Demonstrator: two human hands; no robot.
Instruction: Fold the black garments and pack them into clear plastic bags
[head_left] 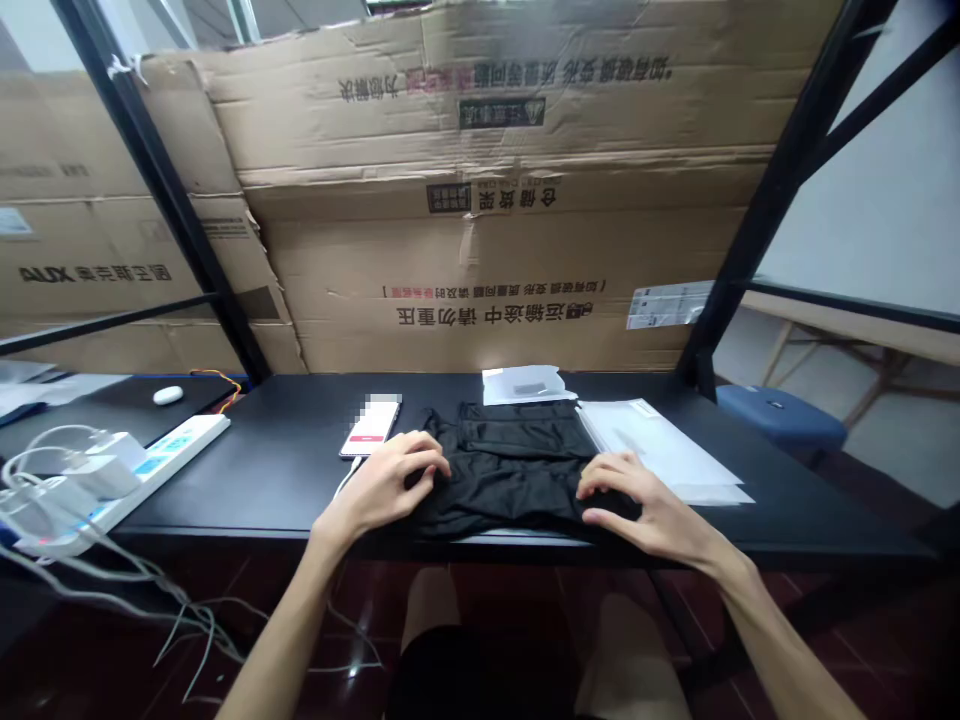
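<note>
A black cloth garment [517, 480] lies on the dark table, wrinkled along its near half and with a flatter folded band along its far side. At its left edge, my left hand [394, 480] rests with curled fingers, thumb and forefinger close together on the fabric. My right hand [637, 505] is on the garment's right edge, the thumb apart from the bent fingers and dark fabric showing between them. The fabric under both palms is hidden.
A phone [370, 425] with a white cable lies left of the garment. White plastic bags [660, 445] are at right, and another white packet [525, 385] sits behind. A power strip [169, 455] with chargers stands at left. Cardboard [480, 240] backs the table [802, 500].
</note>
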